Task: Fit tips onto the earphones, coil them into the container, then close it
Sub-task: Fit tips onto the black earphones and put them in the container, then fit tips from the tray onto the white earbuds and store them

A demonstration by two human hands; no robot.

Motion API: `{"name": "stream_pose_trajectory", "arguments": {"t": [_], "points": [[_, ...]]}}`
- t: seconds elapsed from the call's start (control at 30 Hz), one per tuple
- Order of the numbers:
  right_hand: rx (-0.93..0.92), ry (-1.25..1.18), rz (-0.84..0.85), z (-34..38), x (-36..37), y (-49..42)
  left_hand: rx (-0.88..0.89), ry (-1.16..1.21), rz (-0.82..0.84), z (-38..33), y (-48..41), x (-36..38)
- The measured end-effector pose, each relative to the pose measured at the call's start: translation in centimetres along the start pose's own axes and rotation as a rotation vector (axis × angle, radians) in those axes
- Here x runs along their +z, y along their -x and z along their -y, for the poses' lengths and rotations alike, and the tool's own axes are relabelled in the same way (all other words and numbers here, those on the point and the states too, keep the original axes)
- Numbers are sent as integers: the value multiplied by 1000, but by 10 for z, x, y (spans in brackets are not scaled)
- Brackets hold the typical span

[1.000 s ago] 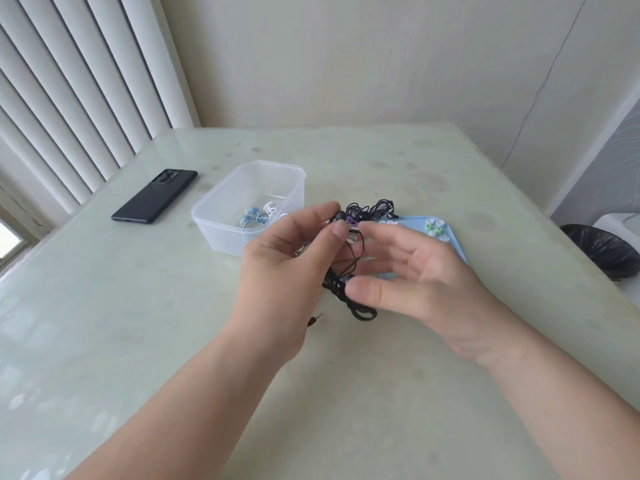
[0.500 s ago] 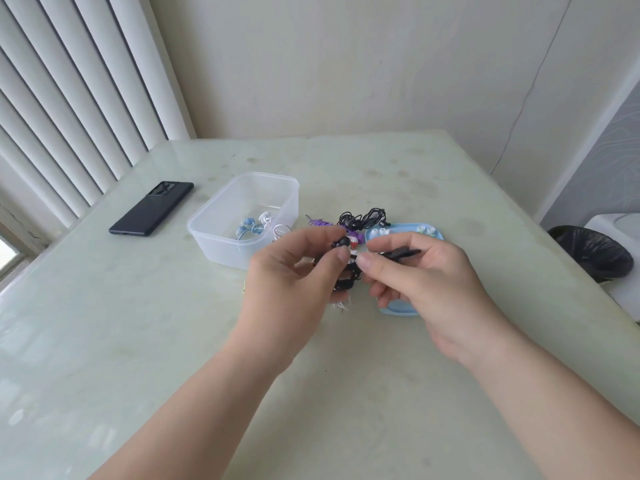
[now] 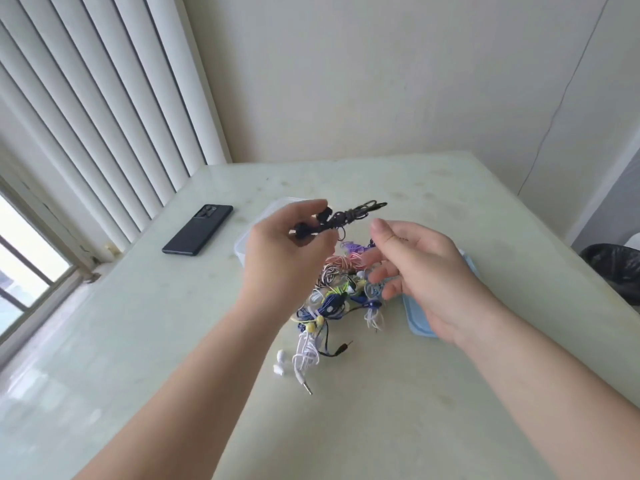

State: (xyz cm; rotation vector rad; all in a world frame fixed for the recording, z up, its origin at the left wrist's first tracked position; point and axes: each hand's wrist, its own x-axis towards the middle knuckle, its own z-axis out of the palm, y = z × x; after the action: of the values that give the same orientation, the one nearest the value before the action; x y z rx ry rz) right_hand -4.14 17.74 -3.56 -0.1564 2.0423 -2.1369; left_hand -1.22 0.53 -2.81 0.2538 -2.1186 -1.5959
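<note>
Left hand: the left hand [image 3: 287,258] is raised above the table [image 3: 173,341], fingers curled and pinching the bud end of a coiled black earphones [image 3: 349,218] bundle.
Right hand: the right hand [image 3: 426,271] is released, fingers spread and relaxed, holding nothing, just beside the bundle's free end.
Black earphones: in the air, the wound cord sticking out to the right of the grip, not yet in the box.
Container: the clear plastic container [image 3: 241,251] sits mostly hidden behind the left hand; its blue lid [image 3: 420,323] lies off, under the right wrist.
Earphone pile: a tangled earphone pile [image 3: 332,299] of many colours lies between the hands, with white earphones [image 3: 304,358] trailing nearest the person.
Aside: a dark phone [image 3: 197,229] lies well apart on the left.
Risk, coil: held at one end only, the winding may spring loose on release.
Risk, tips: squeezing at the buds could knock a fitted tip off.
Risk, placement: with the box behind the hand, the bundle could catch the rim or land outside.
Risk, snag: the right fingers could hook a loop and drag the pile.
</note>
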Motion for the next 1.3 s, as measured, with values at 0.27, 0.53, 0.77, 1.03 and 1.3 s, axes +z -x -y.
{"name": "stream_pose_trajectory", "arguments": {"t": [0.27, 0.53, 0.77, 1.03, 1.3], "points": [[39, 19, 53, -12, 12, -2, 35, -751, 62, 32, -73, -24], [16, 9, 10, -21, -4, 2, -38, -1063, 289, 22, -82, -18], [0, 136, 111, -26, -10, 13, 288, -989, 230, -11, -26, -38], [-25, 211, 181, -33, -7, 30, -21, -1122, 714, 7, 47, -44], [-77, 43, 188, -36, -18, 41, -132, -665, 677, -28, 37, -47]]}}
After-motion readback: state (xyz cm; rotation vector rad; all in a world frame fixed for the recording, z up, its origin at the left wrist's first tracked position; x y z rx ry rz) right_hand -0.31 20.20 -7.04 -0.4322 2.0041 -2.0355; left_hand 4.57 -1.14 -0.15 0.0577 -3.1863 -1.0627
